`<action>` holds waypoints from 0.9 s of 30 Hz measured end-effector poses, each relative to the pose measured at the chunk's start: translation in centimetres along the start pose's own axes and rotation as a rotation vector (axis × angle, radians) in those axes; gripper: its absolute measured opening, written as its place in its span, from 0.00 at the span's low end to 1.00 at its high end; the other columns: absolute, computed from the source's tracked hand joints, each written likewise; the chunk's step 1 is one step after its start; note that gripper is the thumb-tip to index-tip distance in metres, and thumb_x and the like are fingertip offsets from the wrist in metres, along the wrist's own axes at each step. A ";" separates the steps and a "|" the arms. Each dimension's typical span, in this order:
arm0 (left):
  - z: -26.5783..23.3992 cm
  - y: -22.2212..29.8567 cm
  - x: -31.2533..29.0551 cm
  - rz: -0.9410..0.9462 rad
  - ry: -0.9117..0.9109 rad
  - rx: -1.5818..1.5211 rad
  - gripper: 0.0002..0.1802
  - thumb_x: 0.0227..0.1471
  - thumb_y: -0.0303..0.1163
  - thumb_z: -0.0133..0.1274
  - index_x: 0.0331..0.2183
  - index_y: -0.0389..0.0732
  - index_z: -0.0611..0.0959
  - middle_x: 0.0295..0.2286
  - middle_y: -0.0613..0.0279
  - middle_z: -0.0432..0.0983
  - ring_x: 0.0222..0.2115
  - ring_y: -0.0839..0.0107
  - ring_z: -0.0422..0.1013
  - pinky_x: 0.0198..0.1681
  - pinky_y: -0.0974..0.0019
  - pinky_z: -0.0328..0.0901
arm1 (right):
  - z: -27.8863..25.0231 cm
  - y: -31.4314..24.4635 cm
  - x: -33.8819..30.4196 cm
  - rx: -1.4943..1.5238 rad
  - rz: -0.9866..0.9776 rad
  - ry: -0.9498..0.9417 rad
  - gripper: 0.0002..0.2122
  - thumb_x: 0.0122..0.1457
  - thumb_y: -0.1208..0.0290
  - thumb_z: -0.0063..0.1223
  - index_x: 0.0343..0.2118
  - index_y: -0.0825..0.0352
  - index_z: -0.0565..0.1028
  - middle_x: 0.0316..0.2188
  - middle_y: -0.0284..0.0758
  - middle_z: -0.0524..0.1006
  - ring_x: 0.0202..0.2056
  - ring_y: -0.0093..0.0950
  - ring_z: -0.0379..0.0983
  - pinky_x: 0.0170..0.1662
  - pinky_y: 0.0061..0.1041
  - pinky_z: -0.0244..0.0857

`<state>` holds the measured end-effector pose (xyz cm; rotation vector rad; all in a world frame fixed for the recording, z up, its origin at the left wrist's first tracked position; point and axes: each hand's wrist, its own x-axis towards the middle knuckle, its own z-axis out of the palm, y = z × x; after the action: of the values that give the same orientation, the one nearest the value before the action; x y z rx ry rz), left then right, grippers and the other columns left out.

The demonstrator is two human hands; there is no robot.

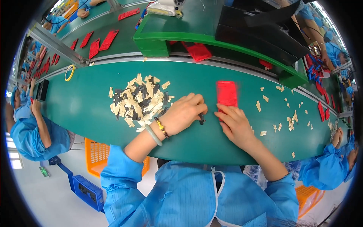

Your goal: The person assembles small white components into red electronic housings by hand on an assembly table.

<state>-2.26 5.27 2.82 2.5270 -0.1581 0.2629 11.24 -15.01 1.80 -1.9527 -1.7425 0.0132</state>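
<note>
My left hand (185,115) is closed over the green bench, its fingertips pinching a small black strip (202,119). A beaded bracelet and a pale bangle circle that wrist. To its right, my right hand (237,125) grips the near end of a flat red rectangular case (227,92), thumb and fingers at its edge. The case is slightly blurred, and its near end is partly hidden by the fingers. Just left of my left hand lies a loose pile of small cream and black notched strips (139,99).
Cream scraps (293,120) lie scattered at right. Beyond the bench, a green raised shelf (211,41) spans a line carrying more red cases (109,39). A yellow ring (69,72) sits far left. Co-workers sit at both sides (36,136); an orange basket (94,155) stands below.
</note>
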 end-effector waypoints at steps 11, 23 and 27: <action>-1.8 2.3 4.9 0.232 0.287 -0.145 0.11 0.38 0.25 0.62 0.29 0.44 0.80 0.40 0.61 0.69 0.43 0.58 0.66 0.45 0.59 0.62 | -2.1 1.0 3.2 1.459 0.544 0.008 0.14 0.61 0.75 0.52 0.49 0.72 0.73 0.37 0.32 0.77 0.35 0.17 0.74 0.40 0.17 0.68; 3.5 2.6 5.7 -0.364 0.184 -1.379 0.10 0.58 0.26 0.53 0.42 0.34 0.78 0.30 0.61 0.79 0.24 0.79 0.72 0.27 0.77 0.67 | -0.3 0.9 3.1 0.902 0.309 0.720 0.08 0.53 0.85 0.56 0.36 0.69 0.76 0.32 0.33 0.75 0.28 0.18 0.72 0.31 0.17 0.66; 3.7 2.1 5.2 -0.400 0.229 -1.473 0.08 0.57 0.25 0.53 0.40 0.34 0.79 0.30 0.61 0.79 0.26 0.79 0.73 0.28 0.77 0.67 | -0.3 1.1 3.4 0.744 0.265 0.685 0.07 0.52 0.85 0.56 0.34 0.70 0.76 0.33 0.34 0.76 0.27 0.20 0.73 0.29 0.18 0.67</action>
<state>2.97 1.22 2.13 1.0166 0.1962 0.1601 12.95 -11.99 2.80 -1.3756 -0.8480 0.0667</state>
